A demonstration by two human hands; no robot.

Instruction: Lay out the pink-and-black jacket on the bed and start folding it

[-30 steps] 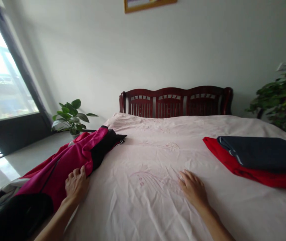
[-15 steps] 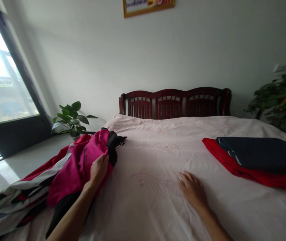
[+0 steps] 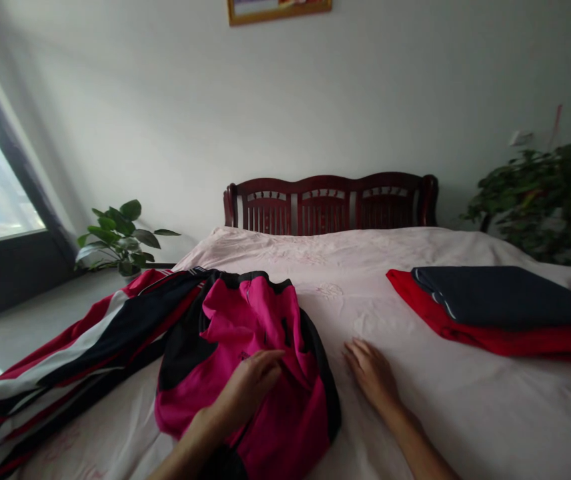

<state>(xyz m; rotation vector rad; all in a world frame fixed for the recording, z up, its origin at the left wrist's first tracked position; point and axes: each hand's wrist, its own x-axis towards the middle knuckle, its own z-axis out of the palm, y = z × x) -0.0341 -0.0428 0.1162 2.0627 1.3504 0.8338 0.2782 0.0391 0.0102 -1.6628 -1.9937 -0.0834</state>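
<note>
A bright pink jacket [image 3: 290, 413] with black side panels lies rumpled on the bed in front of me. My left hand [image 3: 255, 380] rests over its middle, thumb and fingers apart, with no cloth visibly gripped. To the right of the jacket, my right hand [image 3: 373, 373] lies flat on the pale pink bedsheet [image 3: 360, 433], its fingers stretched out and holding nothing. Striped clothes [image 3: 110, 333] in navy, red and white are spread out left of the jacket, partly against its black edge.
On the right of the bed, a folded navy garment [image 3: 505, 297] sits on a folded red one [image 3: 475, 337]. A dark wooden headboard [image 3: 323, 203] stands at the back. Potted plants [image 3: 120, 233] flank the bed, with a window [image 3: 0, 180] at far left.
My left hand has drawn the pink jacket rightward off the pile into the middle, and its grip has loosened. The striped clothes beneath are uncovered. My right hand stays on the sheet.
</note>
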